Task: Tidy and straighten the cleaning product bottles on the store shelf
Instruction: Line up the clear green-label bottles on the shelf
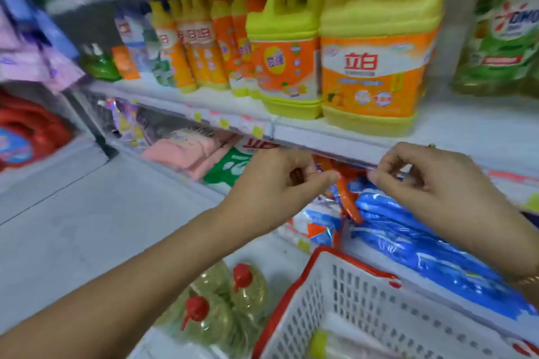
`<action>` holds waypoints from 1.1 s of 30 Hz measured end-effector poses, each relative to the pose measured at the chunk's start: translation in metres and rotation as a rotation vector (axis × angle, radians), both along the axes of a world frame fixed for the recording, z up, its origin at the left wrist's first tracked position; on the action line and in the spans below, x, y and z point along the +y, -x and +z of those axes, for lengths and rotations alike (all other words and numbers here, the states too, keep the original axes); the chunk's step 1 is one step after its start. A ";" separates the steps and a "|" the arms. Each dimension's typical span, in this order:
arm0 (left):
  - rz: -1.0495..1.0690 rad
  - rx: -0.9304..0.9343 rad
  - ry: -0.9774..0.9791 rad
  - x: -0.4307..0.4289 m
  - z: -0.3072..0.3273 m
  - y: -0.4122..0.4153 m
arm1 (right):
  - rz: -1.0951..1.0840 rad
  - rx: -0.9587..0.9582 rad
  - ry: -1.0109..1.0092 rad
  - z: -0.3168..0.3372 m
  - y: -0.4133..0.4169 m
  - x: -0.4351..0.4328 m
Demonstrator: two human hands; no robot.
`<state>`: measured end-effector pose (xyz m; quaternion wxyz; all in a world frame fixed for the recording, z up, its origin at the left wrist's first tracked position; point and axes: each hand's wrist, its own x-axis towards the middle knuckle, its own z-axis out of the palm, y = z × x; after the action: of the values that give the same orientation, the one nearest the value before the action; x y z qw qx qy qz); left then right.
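Orange packet (348, 201) at left hand (277, 181) thumb; right hand (423, 181) near shelf edge (335, 144); both curled, grip unclear.

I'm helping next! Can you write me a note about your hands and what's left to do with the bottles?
Left hand: fingers curled beside an orange packet, just under the shelf edge; grip unclear.
Right hand: fingers curled at that edge; grip unclear.
Big yellow jugs stand upright above; slim orange bottles crowd beside them.
Neither hand touches a bottle.
Left to do: straighten the slim bottles.
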<state>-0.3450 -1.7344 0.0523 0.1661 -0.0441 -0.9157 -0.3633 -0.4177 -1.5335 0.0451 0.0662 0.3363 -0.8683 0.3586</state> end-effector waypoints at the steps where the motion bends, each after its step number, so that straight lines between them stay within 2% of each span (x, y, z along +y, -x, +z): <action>1: 0.051 -0.014 -0.054 -0.023 -0.012 -0.017 | 0.045 -0.023 -0.038 -0.011 -0.005 -0.019; 3: 0.162 -0.076 -0.155 -0.068 -0.040 -0.049 | 0.135 -0.095 -0.098 -0.036 -0.014 -0.058; 5: 0.281 -0.220 -0.208 -0.107 -0.079 -0.077 | 0.221 -0.217 -0.154 -0.068 -0.024 -0.095; 7: 0.381 -0.396 -0.141 -0.138 -0.122 -0.095 | 0.290 -0.295 -0.272 -0.102 -0.036 -0.129; 11: 0.371 -0.655 -0.132 -0.168 -0.187 -0.113 | 0.362 -0.352 -0.497 -0.170 -0.059 -0.183; 15: 0.334 -0.601 -0.092 -0.168 -0.206 -0.122 | 0.203 -0.262 -0.620 -0.201 -0.076 -0.217; 17: 0.329 -0.591 -0.110 -0.168 -0.209 -0.123 | 0.145 -0.197 -0.627 -0.203 -0.079 -0.226; 20: 0.326 -0.610 -0.086 -0.166 -0.208 -0.122 | 0.119 -0.207 -0.580 -0.202 -0.078 -0.227; 23: 0.349 -0.608 -0.093 -0.163 -0.207 -0.121 | 0.142 -0.240 -0.504 -0.201 -0.077 -0.220; 28: 0.346 -0.667 -0.242 -0.162 -0.204 -0.110 | 0.250 -0.237 -0.494 -0.189 -0.081 -0.207; 31: 0.291 -0.682 -0.245 -0.161 -0.193 -0.099 | 0.292 -0.183 -0.467 -0.159 -0.078 -0.205; 33: 0.239 -0.627 -0.221 -0.155 -0.188 -0.096 | 0.305 -0.127 -0.426 -0.128 -0.075 -0.200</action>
<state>-0.2492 -1.8894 -0.1356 -0.0781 0.1952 -0.8761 -0.4339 -0.3431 -1.7333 -0.0831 -0.1156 0.4462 -0.8660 0.1939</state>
